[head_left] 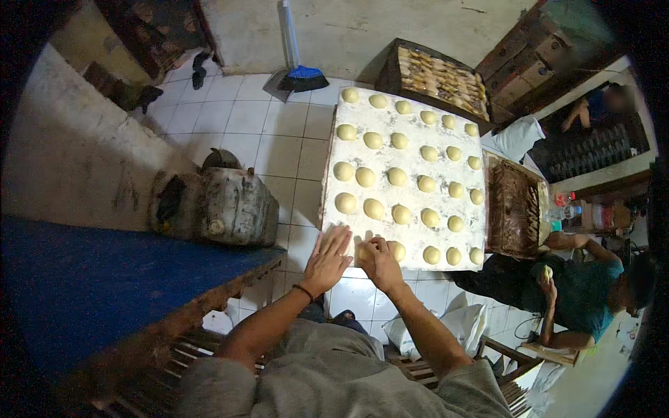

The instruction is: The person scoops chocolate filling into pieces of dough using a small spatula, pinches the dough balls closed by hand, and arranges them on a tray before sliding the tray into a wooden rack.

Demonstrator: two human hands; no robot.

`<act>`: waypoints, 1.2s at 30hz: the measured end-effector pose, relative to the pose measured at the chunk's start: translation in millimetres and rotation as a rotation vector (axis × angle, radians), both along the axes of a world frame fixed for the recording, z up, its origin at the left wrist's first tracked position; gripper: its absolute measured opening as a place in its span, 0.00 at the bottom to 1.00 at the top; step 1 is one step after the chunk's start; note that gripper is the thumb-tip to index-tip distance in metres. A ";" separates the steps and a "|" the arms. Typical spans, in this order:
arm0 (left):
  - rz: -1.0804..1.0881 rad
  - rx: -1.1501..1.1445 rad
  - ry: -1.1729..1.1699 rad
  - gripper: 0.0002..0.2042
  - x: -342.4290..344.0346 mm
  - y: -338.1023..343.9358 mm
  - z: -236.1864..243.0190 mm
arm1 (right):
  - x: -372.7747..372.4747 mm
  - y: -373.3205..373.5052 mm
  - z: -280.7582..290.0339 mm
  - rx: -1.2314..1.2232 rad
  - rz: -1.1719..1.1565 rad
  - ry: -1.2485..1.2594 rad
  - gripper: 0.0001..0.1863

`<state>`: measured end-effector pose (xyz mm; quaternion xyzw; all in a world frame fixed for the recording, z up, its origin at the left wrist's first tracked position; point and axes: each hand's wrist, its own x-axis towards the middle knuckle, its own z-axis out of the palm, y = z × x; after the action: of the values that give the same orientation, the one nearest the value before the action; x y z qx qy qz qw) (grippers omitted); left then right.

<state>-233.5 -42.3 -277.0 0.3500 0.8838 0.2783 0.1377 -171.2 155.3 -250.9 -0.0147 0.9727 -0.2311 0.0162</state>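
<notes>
Rows of pale round dough balls [396, 177] sit on a square floured board [411, 195] in front of me. My left hand [329, 256] lies at the board's lower left corner, fingers stretched out and touching the white surface. Just right of it my right hand [378, 258] has its fingers curled over a dough ball at the near edge, which they mostly hide. Another ball lies directly beside those fingers.
A blue-topped table [125, 292] and grimy containers [233, 209] stand left. A tray of shaped pieces [439, 80] and broom [300, 76] are behind. A co-worker [585, 292] at the right holds dough beside a brown tray [512, 202]; another person [585, 111] is farther back.
</notes>
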 end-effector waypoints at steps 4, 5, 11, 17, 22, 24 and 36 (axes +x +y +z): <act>0.365 0.434 -0.247 0.29 34.1 -1.2 34.8 | 24.7 5.1 20.7 -0.902 -0.433 -0.141 0.19; 0.378 0.612 -0.656 0.28 49.7 0.2 24.9 | 42.7 3.6 25.0 -1.330 -0.507 -0.090 0.19; 0.292 1.165 -1.476 0.28 130.3 38.2 113.1 | 140.4 -11.0 154.6 -0.647 -0.358 0.255 0.21; 0.221 1.032 -2.006 0.27 232.1 50.2 152.6 | 277.3 -0.4 172.2 -0.060 -0.179 0.108 0.34; 0.085 1.016 -1.497 0.14 337.5 51.3 119.8 | 367.8 -13.5 162.0 -0.573 -0.475 0.049 0.29; 0.126 0.933 -1.348 0.15 357.7 60.1 155.2 | 403.2 -17.6 143.9 -0.989 -0.697 0.060 0.27; -0.125 0.463 -0.708 0.14 398.5 54.4 183.0 | 498.1 -32.6 138.0 -1.143 -0.857 0.159 0.15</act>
<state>165.0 12.1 -94.0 0.3072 0.6734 0.5636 0.3669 327.0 122.7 -112.9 0.3454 0.6181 -0.6885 -0.1570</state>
